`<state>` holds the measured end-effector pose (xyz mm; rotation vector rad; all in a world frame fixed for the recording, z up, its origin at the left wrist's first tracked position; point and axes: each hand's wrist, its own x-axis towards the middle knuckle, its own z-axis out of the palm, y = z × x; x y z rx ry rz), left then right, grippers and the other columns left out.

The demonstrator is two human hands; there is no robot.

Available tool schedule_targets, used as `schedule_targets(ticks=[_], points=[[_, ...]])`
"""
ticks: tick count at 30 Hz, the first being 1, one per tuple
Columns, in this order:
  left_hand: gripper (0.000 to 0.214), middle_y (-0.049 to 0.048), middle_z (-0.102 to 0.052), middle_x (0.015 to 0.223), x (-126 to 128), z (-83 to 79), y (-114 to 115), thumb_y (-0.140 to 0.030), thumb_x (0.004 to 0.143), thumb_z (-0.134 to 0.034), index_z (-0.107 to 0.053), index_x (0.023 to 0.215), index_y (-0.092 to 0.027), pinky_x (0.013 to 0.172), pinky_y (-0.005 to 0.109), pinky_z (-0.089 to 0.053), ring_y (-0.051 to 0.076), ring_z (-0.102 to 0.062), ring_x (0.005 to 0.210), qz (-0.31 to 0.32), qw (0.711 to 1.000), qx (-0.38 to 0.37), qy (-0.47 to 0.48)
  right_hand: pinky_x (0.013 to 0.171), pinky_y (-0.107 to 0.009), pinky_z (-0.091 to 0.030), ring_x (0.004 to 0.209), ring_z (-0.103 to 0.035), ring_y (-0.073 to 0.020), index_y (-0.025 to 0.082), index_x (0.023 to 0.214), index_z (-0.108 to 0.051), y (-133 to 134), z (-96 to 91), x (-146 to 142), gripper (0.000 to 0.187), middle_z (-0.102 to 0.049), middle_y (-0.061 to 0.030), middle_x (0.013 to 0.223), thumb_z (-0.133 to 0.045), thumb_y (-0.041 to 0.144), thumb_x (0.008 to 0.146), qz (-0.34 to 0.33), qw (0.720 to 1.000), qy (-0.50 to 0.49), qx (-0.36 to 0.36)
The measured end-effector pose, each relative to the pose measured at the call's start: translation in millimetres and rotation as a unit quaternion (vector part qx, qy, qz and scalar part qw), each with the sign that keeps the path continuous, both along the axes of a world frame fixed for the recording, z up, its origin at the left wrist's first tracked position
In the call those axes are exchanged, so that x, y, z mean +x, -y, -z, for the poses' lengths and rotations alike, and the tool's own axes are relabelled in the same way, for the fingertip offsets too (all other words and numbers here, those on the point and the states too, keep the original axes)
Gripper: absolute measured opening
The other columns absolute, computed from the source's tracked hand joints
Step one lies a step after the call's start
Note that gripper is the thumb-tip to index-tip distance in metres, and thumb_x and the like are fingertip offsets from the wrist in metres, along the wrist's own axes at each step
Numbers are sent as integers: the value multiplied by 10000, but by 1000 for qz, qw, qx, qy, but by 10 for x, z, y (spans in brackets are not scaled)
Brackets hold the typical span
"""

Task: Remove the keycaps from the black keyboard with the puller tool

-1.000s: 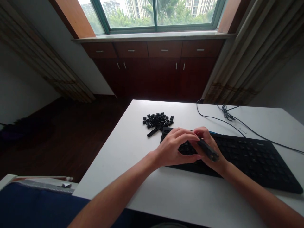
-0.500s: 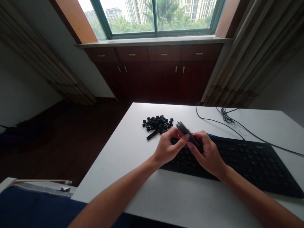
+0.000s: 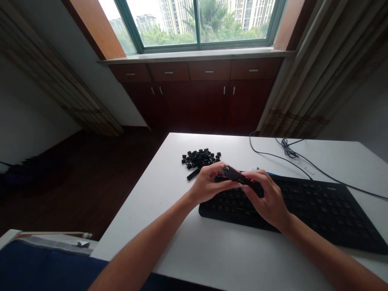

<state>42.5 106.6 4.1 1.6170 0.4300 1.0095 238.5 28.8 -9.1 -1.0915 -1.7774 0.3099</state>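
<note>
Since the earlier frame, the slim black tool has tipped down from its steep slant and now lies almost level between the two hands, its far end swung toward the left of the frame. The person's left hand is closed around that far end, with the fingers curled over the top. The right hand grips the near end, its fingertips pressed against the tool's dark body. Both hands are low and centre-right in the frame, and the tool sits between them above the left part of a black keyboard. I can't tell from here whether either hand touches the keys.

Just beyond the left hand, a heap of loose black keycaps sits on the white table, with one long bar-shaped key lying at its near edge. A thin black cable loops across the far right of the tabletop, bunched in a small tangle behind the keyboard. Dark reddish-brown cabinets stand beyond the table, under a bright window at top centre. Long striped curtains hang at upper right.
</note>
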Motion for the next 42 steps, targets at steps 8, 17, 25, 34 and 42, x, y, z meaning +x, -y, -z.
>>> schedule_targets(ticks=[8,17,25,34,42], points=[[239,71,-743,986,64,79,40,-290,835,-805,-752,1016,-143,843,303,-564,193,-695,916,19,992,-123,6,636,-310,-566,909,-606,-194,277,1194,-638,-9,18,-13,342,-558,-69,1095,-700,107,904,55,997,-35,43],[310,65,-755,1045,70,92,48,-287,806,-833,-759,1081,-164,880,291,-553,199,-705,969,15,982,-186,16,611,-280,-573,939,-593,-196,279,1209,-637,4,23,-14,401,-550,-67,1082,-692,47,886,28,998,-19,47],[435,91,-755,1106,89,39,59,-312,825,-818,-704,1215,-159,936,310,-540,223,-700,1049,22,973,-230,13,813,-368,-555,1007,-611,-228,277,1304,-592,-19,17,-30,449,-560,-76,1128,-677,84,907,65,997,10,45],[295,82,-759,1069,90,-2,41,-273,833,-810,-752,1090,-142,954,289,-527,198,-695,1028,46,972,-229,25,804,-369,-515,959,-594,-217,252,1317,-583,-11,20,-4,413,-569,-83,1163,-676,162,925,51,999,11,9],[321,57,-741,1000,74,28,40,-277,786,-846,-749,1064,-150,873,272,-541,174,-694,935,64,968,-243,9,721,-347,-490,879,-618,-204,229,1089,-666,-36,-22,4,121,-649,-61,1022,-591,241,994,41,996,-35,-66]])
